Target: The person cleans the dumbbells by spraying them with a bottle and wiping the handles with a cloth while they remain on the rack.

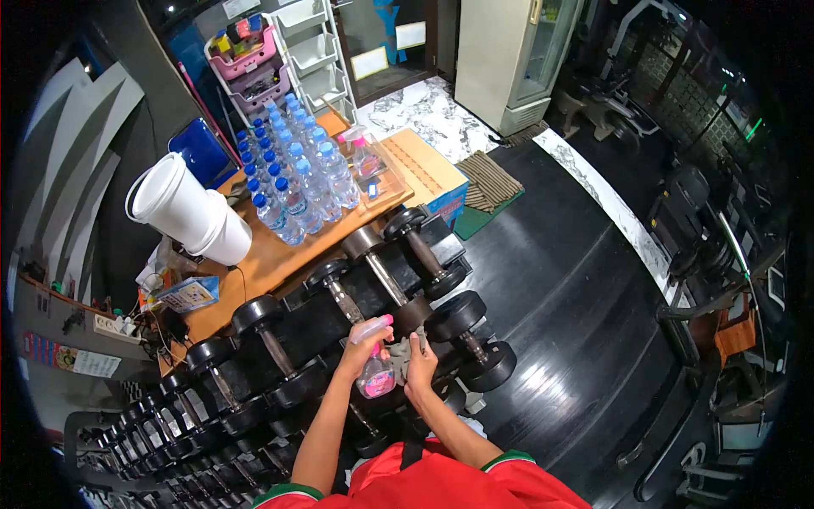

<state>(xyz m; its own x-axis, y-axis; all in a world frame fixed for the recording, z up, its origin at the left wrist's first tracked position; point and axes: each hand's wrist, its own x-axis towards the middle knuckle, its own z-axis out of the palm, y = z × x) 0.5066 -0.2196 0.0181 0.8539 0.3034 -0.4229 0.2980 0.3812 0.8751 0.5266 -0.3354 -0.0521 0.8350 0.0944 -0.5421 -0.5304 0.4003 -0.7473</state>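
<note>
My left hand (pixel 359 347) is closed round the neck of a clear spray bottle (pixel 376 379) with a pink nozzle and a pink label. Just right of it, my right hand (pixel 420 365) grips a crumpled grey cloth (pixel 401 358), with the thumb pointing up. Both hands are close together over the dumbbell rack. Beyond them lie a dumbbell with a shiny silver handle (pixel 386 280) and another dumbbell (pixel 339 297). A black dumbbell (pixel 473 343) rests to the right of my right hand.
Water bottles with blue caps (pixel 292 182) and stacked white buckets (pixel 191 212) stand on a wooden table (pixel 280 254). A cardboard box (pixel 424 170) is beside it. More dumbbells (pixel 170 420) line the rack at lower left. Gym machines (pixel 691 220) stand at the right, a fridge (pixel 500 68) behind.
</note>
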